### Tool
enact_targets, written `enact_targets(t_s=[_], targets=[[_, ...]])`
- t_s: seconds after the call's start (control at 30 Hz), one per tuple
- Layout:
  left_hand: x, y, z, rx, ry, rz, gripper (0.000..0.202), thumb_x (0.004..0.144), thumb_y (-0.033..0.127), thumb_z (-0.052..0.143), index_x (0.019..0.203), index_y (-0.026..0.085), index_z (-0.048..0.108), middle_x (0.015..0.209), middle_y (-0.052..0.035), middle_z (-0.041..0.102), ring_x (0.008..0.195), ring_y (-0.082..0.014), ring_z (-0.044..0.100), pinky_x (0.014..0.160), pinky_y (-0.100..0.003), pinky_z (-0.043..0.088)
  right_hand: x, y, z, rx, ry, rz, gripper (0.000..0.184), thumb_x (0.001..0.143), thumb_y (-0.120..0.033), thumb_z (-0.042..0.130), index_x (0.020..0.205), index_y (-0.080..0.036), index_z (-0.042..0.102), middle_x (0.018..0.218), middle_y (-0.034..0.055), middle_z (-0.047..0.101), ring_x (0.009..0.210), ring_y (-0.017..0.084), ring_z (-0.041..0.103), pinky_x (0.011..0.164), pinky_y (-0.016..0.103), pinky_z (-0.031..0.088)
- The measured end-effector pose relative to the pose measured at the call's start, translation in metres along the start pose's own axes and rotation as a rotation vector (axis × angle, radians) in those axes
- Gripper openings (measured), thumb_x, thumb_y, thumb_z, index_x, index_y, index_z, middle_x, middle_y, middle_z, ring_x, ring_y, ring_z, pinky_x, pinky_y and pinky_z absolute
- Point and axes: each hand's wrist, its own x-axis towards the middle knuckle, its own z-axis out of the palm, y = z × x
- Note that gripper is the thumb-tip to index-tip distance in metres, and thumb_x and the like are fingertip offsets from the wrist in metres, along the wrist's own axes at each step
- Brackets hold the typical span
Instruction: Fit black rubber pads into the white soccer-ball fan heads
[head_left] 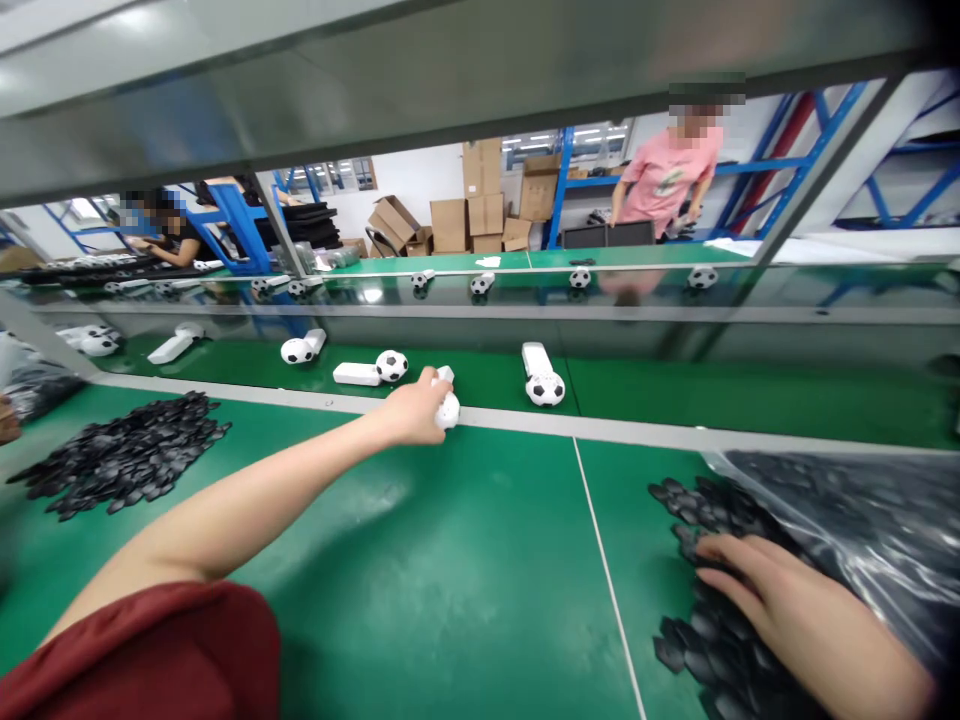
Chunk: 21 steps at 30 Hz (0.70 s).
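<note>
My left hand (pixel 416 408) reaches out to the edge of the green conveyor belt, its fingers closed on a white device with a round ball-shaped end (pixel 448 412). Part of that device is hidden behind my fingers. To its left on the belt lies a white device with a black-and-white football head (pixel 391 366), and to its right is a similar football device (pixel 544 388). On the right, my right hand (pixel 787 600) is over a heap of flat black pieces (pixel 712 640). Its thumb and fingertips pinch a small black piece (pixel 685 541) at the heap's edge.
A clear plastic bag (pixel 862 500) of black pieces lies at the right. Another black heap (pixel 127 450) sits on the left of the green table (pixel 450 580). More football devices rest along the belt. A person in pink (pixel 664 180) stands behind; another person's hand (pixel 7 420) shows far left.
</note>
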Motion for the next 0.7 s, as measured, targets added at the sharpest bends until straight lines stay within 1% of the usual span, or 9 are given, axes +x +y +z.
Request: enact_targets(t_s=[0.1,0.2,0.27,0.33,0.4,0.47,0.53,0.6,0.7], targets=[[-0.050,0.036,0.005,-0.011,-0.028,0.143,0.060,0.063,0.029,0.060,0.119,0.019,0.041,0.139,-0.0141,0.027,0.077,-0.0258,0.062,0.060,-0.035,0.049,0.006,-0.015,-0.014,0.025,-0.142,0.001,0.020,0.082,-0.037,0.046,0.087,-0.024,0.060,0.085,0.0016,0.067,0.072,0.019,0.064,0.064,0.029,0.050],[-0.073,0.056,0.008,-0.020,-0.113,0.331,0.062,0.064,0.027,0.062,0.121,0.018,0.040,0.143,-0.0148,0.021,0.076,-0.0264,0.063,0.059,-0.035,0.048,0.012,-0.025,-0.022,0.011,-0.165,0.013,0.016,0.082,-0.031,0.048,0.085,-0.022,0.060,0.082,0.0014,0.068,0.069,0.018,0.064,0.063,0.028,0.048],[-0.069,0.059,0.008,-0.021,-0.163,0.511,0.066,0.063,0.019,0.065,0.123,0.020,0.040,0.144,-0.0125,0.024,0.090,-0.0293,0.060,0.069,-0.036,0.048,0.014,-0.029,-0.024,0.012,-0.182,0.006,0.015,0.082,-0.028,0.048,0.084,-0.022,0.061,0.082,0.0013,0.067,0.071,0.017,0.063,0.065,0.027,0.047],[-0.056,0.058,0.007,-0.017,-0.135,0.687,0.071,0.058,0.017,0.070,0.122,0.024,0.042,0.141,-0.0094,0.032,0.110,-0.0337,0.049,0.086,-0.041,0.042,0.015,-0.033,-0.025,0.001,-0.207,-0.003,0.015,0.083,-0.027,0.048,0.082,-0.021,0.062,0.082,0.0023,0.066,0.073,0.017,0.062,0.067,0.027,0.046],[-0.040,0.057,0.006,-0.025,-0.054,0.854,0.068,0.051,0.025,0.077,0.114,0.025,0.049,0.131,-0.0091,0.045,0.120,-0.0365,0.036,0.099,-0.048,0.028,0.015,-0.035,-0.026,-0.030,-0.224,-0.014,0.016,0.084,-0.026,0.047,0.081,-0.020,0.061,0.083,0.0040,0.064,0.075,0.017,0.061,0.069,0.027,0.046],[-0.028,0.060,0.007,-0.064,-0.006,0.979,0.060,0.047,0.040,0.079,0.099,0.022,0.055,0.113,-0.0105,0.056,0.116,-0.0355,0.040,0.102,-0.048,0.022,0.016,-0.036,-0.027,-0.058,-0.240,-0.024,0.017,0.086,-0.025,0.045,0.080,-0.019,0.060,0.082,0.0053,0.061,0.075,0.017,0.060,0.069,0.028,0.045],[-0.022,0.066,0.012,-0.096,-0.011,1.005,0.057,0.048,0.056,0.073,0.088,0.019,0.056,0.096,-0.0104,0.058,0.099,-0.0312,0.051,0.096,-0.043,0.032,0.016,-0.036,-0.028,-0.054,-0.258,-0.018,0.017,0.086,-0.024,0.044,0.080,-0.018,0.059,0.080,0.0052,0.061,0.073,0.017,0.059,0.069,0.027,0.045],[-0.023,0.076,0.020,-0.099,-0.033,0.929,0.064,0.050,0.068,0.064,0.088,0.018,0.053,0.087,-0.0089,0.058,0.080,-0.0264,0.056,0.080,-0.038,0.041,0.016,-0.035,-0.029,-0.027,-0.268,-0.006,0.016,0.086,-0.023,0.045,0.081,-0.017,0.058,0.078,0.0050,0.061,0.073,0.016,0.059,0.069,0.027,0.045],[-0.038,0.090,0.031,-0.087,-0.030,0.740,0.072,0.055,0.075,0.055,0.097,0.017,0.048,0.089,-0.0091,0.058,0.077,-0.0265,0.057,0.070,-0.035,0.042,0.016,-0.035,-0.032,0.010,-0.281,-0.012,0.012,0.084,-0.018,0.048,0.084,-0.017,0.060,0.082,0.0054,0.062,0.077,0.017,0.059,0.071,0.026,0.045]])
